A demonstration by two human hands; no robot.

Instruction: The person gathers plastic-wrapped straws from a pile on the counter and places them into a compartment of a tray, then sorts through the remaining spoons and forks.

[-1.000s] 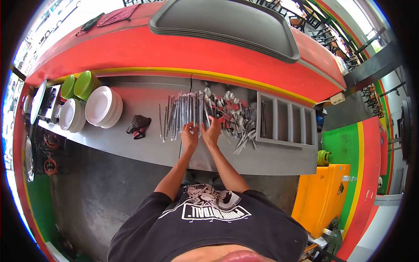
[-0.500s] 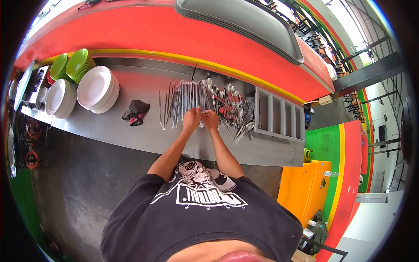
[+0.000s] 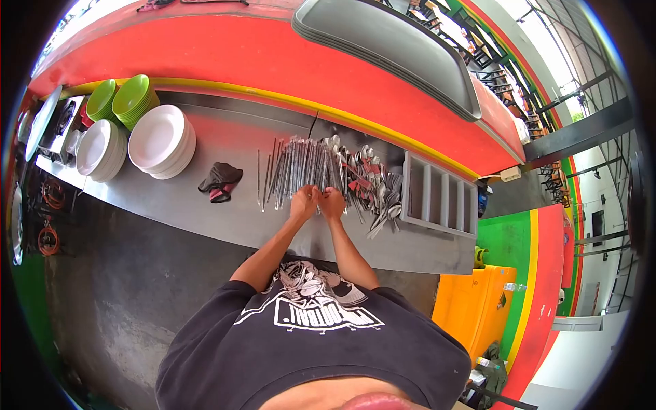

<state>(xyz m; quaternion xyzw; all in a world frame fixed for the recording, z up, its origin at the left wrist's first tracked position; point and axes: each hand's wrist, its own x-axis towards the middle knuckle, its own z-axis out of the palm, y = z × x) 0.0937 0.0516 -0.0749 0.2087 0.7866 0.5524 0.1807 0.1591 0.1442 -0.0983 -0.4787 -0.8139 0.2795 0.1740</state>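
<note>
On the steel counter point(image 3: 273, 229) lies a spread row of thin utensils in clear plastic sleeves point(image 3: 297, 164). My left hand point(image 3: 305, 201) and my right hand point(image 3: 332, 202) are close together at the near edge of this row. The fingers of both are curled and pinched, and what is between them is too small to make out. To the right of my hands is a loose pile of spoons and forks point(image 3: 374, 184), some with red pieces among them. Beside that pile stands a grey cutlery tray point(image 3: 441, 195) with long compartments.
A dark crumpled cloth point(image 3: 221, 182) lies left of the sleeves. Stacks of white plates point(image 3: 160, 140) and green bowls point(image 3: 134, 99) stand farther left. Behind the counter runs a red ledge point(image 3: 232, 51) bearing grey trays point(image 3: 389, 48). An orange cabinet point(image 3: 471, 304) stands at right.
The view has shifted, so the counter and its contents sit slightly lower and to the right. Both hands stay together at the near edge of the sleeved utensils, fingers still pinched.
</note>
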